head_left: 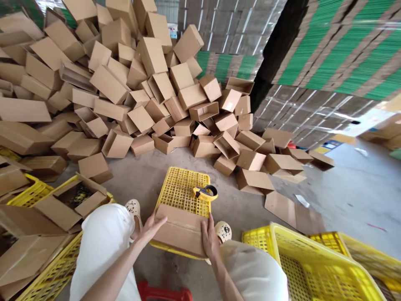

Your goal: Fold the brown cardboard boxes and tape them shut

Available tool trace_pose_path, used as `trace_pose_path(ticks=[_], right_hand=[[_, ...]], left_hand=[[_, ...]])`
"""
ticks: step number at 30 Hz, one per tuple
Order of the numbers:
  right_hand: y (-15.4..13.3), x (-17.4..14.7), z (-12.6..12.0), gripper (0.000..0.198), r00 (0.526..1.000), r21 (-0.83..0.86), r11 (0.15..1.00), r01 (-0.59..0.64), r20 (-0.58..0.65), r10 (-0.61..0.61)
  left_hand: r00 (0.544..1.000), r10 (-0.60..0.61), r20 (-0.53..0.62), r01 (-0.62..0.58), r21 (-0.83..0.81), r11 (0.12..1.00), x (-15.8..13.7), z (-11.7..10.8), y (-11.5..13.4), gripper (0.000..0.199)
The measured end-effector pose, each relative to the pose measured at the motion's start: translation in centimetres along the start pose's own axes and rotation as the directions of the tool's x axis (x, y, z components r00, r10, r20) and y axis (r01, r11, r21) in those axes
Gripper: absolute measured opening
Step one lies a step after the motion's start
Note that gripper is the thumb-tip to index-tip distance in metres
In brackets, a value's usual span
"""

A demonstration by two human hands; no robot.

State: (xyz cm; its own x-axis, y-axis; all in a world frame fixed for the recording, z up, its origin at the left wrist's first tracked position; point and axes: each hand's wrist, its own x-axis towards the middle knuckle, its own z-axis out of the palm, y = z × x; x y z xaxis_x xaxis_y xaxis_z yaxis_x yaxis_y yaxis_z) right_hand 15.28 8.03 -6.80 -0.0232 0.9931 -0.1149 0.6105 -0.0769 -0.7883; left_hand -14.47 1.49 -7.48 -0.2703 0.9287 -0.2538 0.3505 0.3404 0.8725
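A closed cardboard box (181,230) lies across the near end of a yellow plastic crate (178,184) between my knees. A strip of tape seems to run along the box's top. My left hand (153,225) grips the left end, thumb over the upper edge. Against the right end presses my right hand (211,238), its fingers along the side. Both hands together hold the box. Just beyond it, a yellow tape dispenser (203,193) with a dark ring rests on the crate's perforated surface, touched by neither hand.
A large heap of cardboard boxes (150,96) fills the far side. At left, open boxes (59,209) stand in yellow crates. An open yellow crate (310,267) is at right. Stacked flat cardboard (344,50) rises behind. Something red (164,291) sits below me.
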Motion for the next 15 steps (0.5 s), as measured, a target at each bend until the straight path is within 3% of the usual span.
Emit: trace_pose_path(ticks=[3, 7, 15], right_hand=[[-0.8, 0.4, 0.0, 0.07, 0.998, 0.089, 0.995, -0.044, -0.03, 0.046], [-1.4, 0.6, -0.2, 0.062, 0.998, 0.117, 0.991, -0.057, -0.022, 0.06], [-0.9, 0.2, 0.0, 0.078, 0.999, 0.119, 0.992, -0.031, -0.004, 0.032]], left_hand=[[0.992, -0.093, 0.08, 0.104, -0.146, 0.984, -0.2, -0.6, 1.6, 0.07], [0.995, -0.072, 0.067, 0.082, -0.157, 0.984, -0.5, -0.8, 2.6, 0.071], [0.992, -0.119, 0.052, 0.126, -0.162, 0.979, -1.0, -1.1, 2.7, 0.077]])
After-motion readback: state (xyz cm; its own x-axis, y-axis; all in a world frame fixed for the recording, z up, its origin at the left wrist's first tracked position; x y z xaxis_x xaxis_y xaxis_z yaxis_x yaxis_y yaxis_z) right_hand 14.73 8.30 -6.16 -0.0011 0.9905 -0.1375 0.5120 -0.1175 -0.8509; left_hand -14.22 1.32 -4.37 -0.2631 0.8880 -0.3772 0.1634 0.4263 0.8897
